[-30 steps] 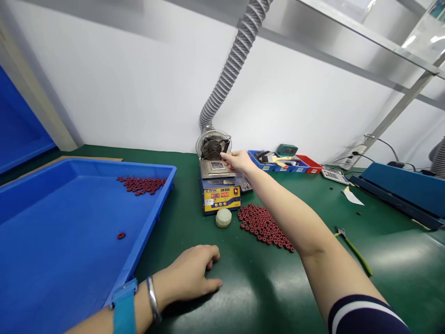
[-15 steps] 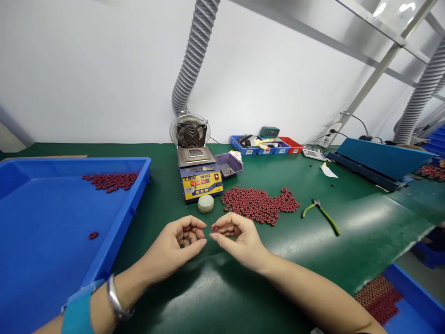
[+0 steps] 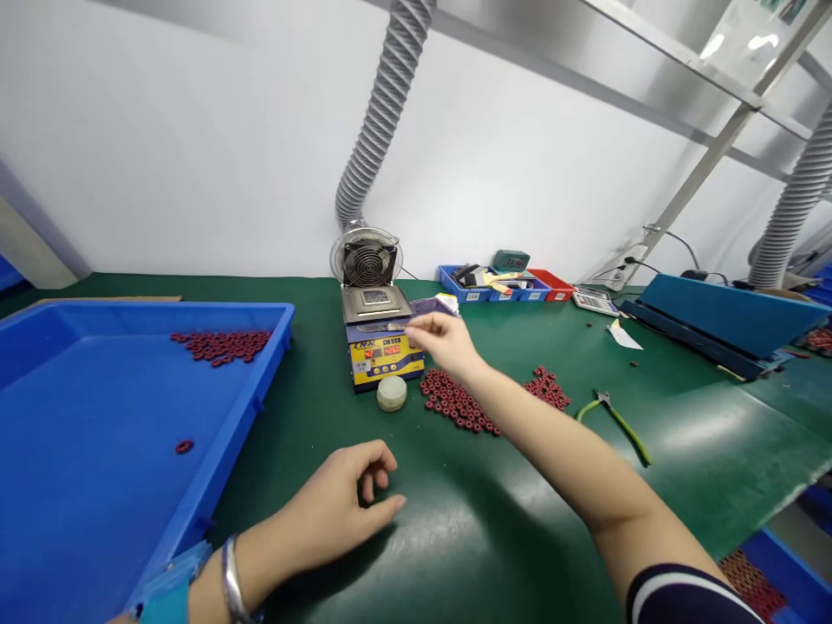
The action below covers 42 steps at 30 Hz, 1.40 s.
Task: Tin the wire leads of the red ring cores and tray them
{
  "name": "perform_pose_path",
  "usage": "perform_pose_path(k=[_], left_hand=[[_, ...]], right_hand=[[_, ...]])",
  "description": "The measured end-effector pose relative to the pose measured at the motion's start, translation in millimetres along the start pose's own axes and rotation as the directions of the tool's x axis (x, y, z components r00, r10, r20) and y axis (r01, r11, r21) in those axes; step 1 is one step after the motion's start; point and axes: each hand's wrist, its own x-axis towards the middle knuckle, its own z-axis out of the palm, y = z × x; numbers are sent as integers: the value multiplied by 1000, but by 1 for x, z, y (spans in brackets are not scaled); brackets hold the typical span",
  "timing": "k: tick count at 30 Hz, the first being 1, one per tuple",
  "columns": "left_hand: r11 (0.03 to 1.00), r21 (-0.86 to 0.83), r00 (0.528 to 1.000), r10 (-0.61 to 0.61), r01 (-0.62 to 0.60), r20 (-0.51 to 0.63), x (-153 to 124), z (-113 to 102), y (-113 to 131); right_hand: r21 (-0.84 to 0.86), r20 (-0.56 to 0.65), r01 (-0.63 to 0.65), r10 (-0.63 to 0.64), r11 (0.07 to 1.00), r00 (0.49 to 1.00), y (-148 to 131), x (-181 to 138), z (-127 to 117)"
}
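Note:
My right hand (image 3: pixel 443 341) reaches forward with its fingertips pinched together just above the front of the small solder pot (image 3: pixel 380 342) with a yellow display panel. What the pinch holds is too small to make out. My left hand (image 3: pixel 347 503) rests on the green mat near me, fingers loosely curled with nothing visible in them. A pile of small red ring-shaped parts (image 3: pixel 458 404) lies on the mat under my right forearm. A round white puck (image 3: pixel 391 393) sits in front of the pot.
A large blue tray (image 3: pixel 260 381) at the left holds a cluster of red rings (image 3: pixel 221 346) and one loose ring (image 3: pixel 184 447). A fan (image 3: pixel 366 258) and grey duct (image 3: pixel 383 113) stand behind the pot. Green-handled cutters (image 3: pixel 614 417), small bins (image 3: pixel 503 286) and a blue machine (image 3: pixel 721 321) lie right.
Half a second ago both hands were pinched together over a red ring near me. Now my right hand has gone forward to the solder pot and my left has dropped onto the mat.

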Motion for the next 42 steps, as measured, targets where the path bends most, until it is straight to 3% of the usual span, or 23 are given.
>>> perform_pose_path(k=[1, 5, 8, 12, 18, 27, 34, 38, 41, 42], left_hand=[[999, 46, 1000, 11, -11, 14, 0, 0, -2], [979, 200, 998, 23, -35, 62, 1, -4, -8], [967, 254, 996, 9, -30, 83, 2, -8, -14], [961, 274, 993, -7, -26, 116, 2, -11, -15], [958, 285, 985, -34, -16, 171, 0, -13, -8], [951, 308, 975, -60, -9, 214, -1, -14, -10], [964, 265, 990, -15, -24, 142, 1, -13, -12], [999, -32, 997, 25, -27, -73, 8, -14, -10], [938, -343, 971, -38, -47, -235, 12, -17, -6], [900, -431, 964, -60, -60, -260, 12, -18, -5]], right_hand=[[-168, -32, 8, -14, 986, 999, -4, 24, 1], [-355, -79, -5, -25, 935, 997, -15, 104, 16], [-473, -84, -36, -4, 880, 996, -14, 141, 33], [-586, -63, -62, 30, 808, 998, -4, 166, 53], [-672, -47, -89, 77, 735, 996, 2, 178, 66], [-669, -35, -119, 128, 734, 991, 0, 171, 74], [-502, -54, -108, 94, 858, 994, -21, 161, 62], [-299, 41, -40, 55, 953, 998, -34, 105, 51], [-152, 142, -13, 35, 988, 989, -25, 29, 43], [-2, 189, -11, 11, 1000, 982, -19, 1, 40]])
